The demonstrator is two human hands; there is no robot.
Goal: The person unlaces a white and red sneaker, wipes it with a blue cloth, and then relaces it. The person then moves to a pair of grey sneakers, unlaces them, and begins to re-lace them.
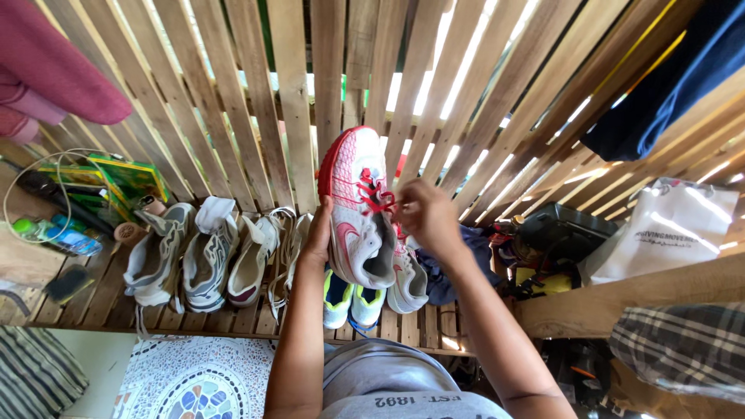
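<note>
The left hand (318,233) grips the side of a white and red sneaker (358,209), held toe-up before the slatted wooden wall (295,101). The right hand (423,217) pinches its red laces (375,194) between closed fingers. Just below the hands sit a matching sneaker (409,281) and a pair with yellow-green trim (351,301). Left of the left hand, grey and white shoes (186,256) line the plank shelf (77,306); beyond them lies a green box (116,180). Right of the right hand a white paper bag (667,229) leans by a black case (560,231).
</note>
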